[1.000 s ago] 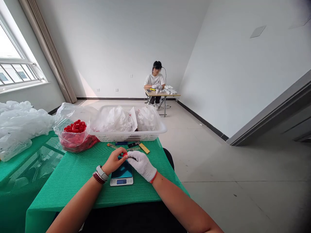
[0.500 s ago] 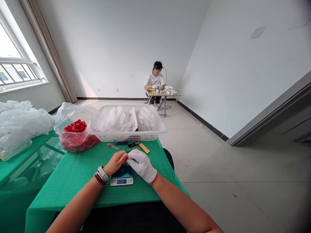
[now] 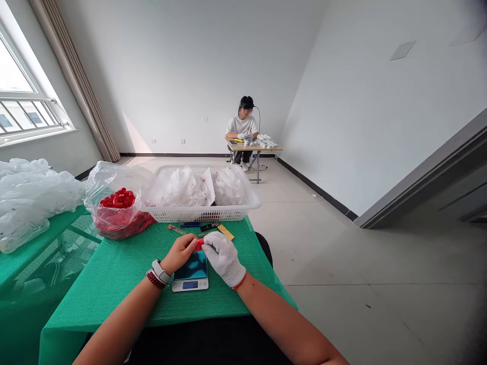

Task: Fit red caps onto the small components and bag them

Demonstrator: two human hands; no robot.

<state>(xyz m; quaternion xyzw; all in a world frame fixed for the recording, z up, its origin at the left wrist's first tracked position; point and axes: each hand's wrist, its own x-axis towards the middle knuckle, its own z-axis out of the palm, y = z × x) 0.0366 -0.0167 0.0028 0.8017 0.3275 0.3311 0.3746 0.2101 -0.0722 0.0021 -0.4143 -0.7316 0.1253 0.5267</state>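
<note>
My left hand [image 3: 181, 252], bare with a watch and red bracelet at the wrist, and my right hand [image 3: 222, 256], in a white glove, meet fingertip to fingertip over a small digital scale [image 3: 190, 274]. Both pinch a small red piece [image 3: 199, 245] held between them just above the scale's blue platform. The scale sits on the green cloth of the table [image 3: 125, 284] in front of me.
A clear bag of red pieces [image 3: 117, 208] stands at the back left. Beside it is a white basket [image 3: 201, 213] with clear bags, and small tools [image 3: 213, 228] lie before it. Plastic bags [image 3: 30, 192] pile at far left. Another person sits at a distant desk [image 3: 254, 148].
Both hands have lifted slightly from the scale with the red piece between them; the piece now shows more clearly at the fingertips.
</note>
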